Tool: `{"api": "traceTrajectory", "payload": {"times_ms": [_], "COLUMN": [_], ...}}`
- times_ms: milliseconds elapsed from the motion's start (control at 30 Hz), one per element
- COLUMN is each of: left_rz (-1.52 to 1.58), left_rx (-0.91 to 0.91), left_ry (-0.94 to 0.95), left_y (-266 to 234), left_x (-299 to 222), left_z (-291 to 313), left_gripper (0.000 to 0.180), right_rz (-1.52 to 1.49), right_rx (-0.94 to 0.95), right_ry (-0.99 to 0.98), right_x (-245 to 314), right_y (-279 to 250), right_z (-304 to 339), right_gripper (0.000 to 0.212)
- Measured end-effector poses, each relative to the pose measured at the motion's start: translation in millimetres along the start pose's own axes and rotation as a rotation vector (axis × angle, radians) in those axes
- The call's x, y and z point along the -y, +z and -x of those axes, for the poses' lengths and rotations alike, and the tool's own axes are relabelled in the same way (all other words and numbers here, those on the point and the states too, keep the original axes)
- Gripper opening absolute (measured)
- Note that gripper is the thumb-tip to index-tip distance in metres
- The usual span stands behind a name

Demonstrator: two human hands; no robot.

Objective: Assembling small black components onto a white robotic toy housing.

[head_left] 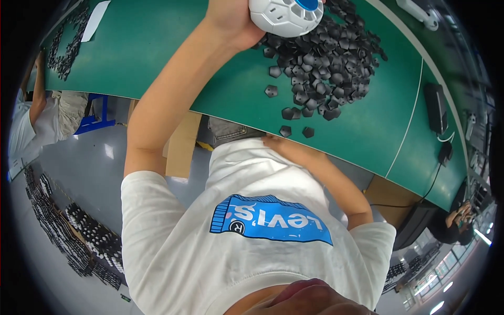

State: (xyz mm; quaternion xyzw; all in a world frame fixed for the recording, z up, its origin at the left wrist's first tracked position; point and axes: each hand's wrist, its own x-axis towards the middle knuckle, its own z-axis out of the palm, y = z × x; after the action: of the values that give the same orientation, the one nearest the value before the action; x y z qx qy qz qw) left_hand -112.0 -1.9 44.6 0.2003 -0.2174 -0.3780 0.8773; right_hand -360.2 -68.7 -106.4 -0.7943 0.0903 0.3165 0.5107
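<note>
At the top of the view my left hand (233,22) is closed around a white ball-shaped plastic shell (283,22). The shell has panelled sides, slots and a blue round part (307,4) on top; the upper frame edge cuts it off. Beneath and right of it spreads a heap of small black pentagonal pieces (328,68), several lying loose toward the table's near edge. My right hand (273,143) is low at my waist, beside that edge, away from the pieces. Its fingers are mostly hidden.
The green table (220,94) runs across in front of me. A black power adapter (436,107) with a cable lies at its right. Another black heap (68,47) and a white sheet (96,21) are far left, near another person (39,121). A cardboard box (182,144) stands below the edge.
</note>
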Motion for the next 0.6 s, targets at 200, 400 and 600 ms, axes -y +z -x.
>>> {"api": "traceTrajectory", "payload": {"times_ms": [200, 400, 600], "left_rz": [0.061, 0.331, 0.037], "left_rx": [-0.110, -0.065, -0.021], "left_ry": [-0.102, -0.158, -0.111], "left_y": [-7.1, -20.1, -16.7], "left_x": [0.6, 4.9, 2.7], "left_z": [-1.7, -7.5, -13.8], "left_gripper": [0.011, 0.016, 0.019], "right_rz": [0.533, 0.324, -0.175], "right_rx": [-0.164, -0.131, -0.135], "right_ry": [-0.922, -0.827, 0.030], "right_x": [28.7, 0.6, -62.0], "right_y": [-13.2, 0.8, 3.3], "right_z": [47.6, 20.3, -22.8], "right_gripper": [0.015, 0.028, 0.026]}}
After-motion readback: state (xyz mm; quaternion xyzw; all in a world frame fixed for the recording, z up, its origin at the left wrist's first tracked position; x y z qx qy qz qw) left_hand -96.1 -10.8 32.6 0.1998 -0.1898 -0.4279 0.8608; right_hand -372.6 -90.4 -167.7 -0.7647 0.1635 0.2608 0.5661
